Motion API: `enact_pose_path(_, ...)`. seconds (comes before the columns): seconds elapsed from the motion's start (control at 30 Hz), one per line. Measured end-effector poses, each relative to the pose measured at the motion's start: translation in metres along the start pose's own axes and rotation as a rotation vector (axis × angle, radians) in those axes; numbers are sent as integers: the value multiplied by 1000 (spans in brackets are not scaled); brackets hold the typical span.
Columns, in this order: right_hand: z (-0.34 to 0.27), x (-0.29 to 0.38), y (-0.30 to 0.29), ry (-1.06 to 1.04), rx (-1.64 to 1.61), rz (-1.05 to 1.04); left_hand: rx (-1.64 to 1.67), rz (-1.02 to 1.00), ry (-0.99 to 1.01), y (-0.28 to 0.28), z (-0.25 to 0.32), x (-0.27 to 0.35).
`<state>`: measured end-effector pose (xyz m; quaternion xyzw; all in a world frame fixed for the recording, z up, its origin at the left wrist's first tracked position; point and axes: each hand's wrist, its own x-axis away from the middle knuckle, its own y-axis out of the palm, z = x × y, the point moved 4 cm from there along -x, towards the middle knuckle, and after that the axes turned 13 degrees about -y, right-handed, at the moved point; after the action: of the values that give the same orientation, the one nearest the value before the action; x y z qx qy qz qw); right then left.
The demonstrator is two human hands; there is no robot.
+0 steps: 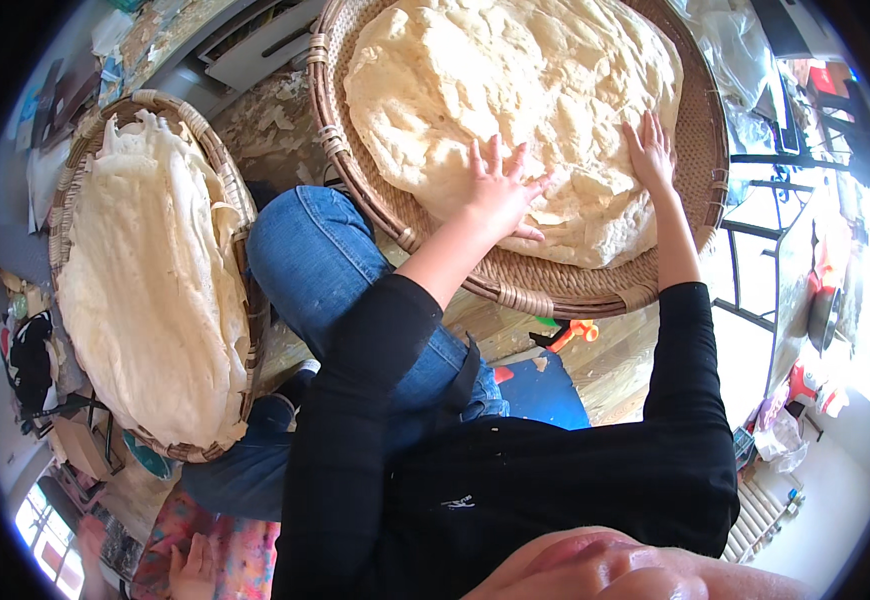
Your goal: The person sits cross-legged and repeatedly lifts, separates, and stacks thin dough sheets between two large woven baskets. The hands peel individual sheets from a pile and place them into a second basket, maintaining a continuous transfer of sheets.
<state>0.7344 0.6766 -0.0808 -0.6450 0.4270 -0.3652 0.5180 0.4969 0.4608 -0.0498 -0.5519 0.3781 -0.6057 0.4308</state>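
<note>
A broad, pale, dough-like mass [435, 97] with a lumpy, wrinkled surface lies in a large round woven basket [528, 298] in front of me. My left hand [501, 193] rests palm down on its near part, fingers spread wide. Farther right, my right hand [652, 157] presses flat against the mass near its right edge, fingers a little apart. Neither hand grips anything. To my left, a second woven basket [59, 202] carries a smoother pale sheet [153, 300] of similar material, its edges draped over the rim.
Another person's hand [193, 570] shows at the lower left, beside colourful patterned clothing. An orange toy-like object [576, 332] lies on the wooden floor [622, 367] below the basket. Pale flakes litter the floor behind. At right stands a black metal frame [742, 309].
</note>
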Motion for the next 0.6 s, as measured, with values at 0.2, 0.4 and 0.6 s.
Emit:
enact_pose_path(0.2, -8, 3, -4, 30, 160, -53, 55, -48, 46, 6, -3, -4)
enact_pose_path(0.4, -22, 33, 29, -196, 176, -188, 71, -77, 38, -34, 10, 43)
enact_pose_path(0.6, -62, 32, -8, -326, 188, -11, 658, 589, 147, -74, -34, 175)
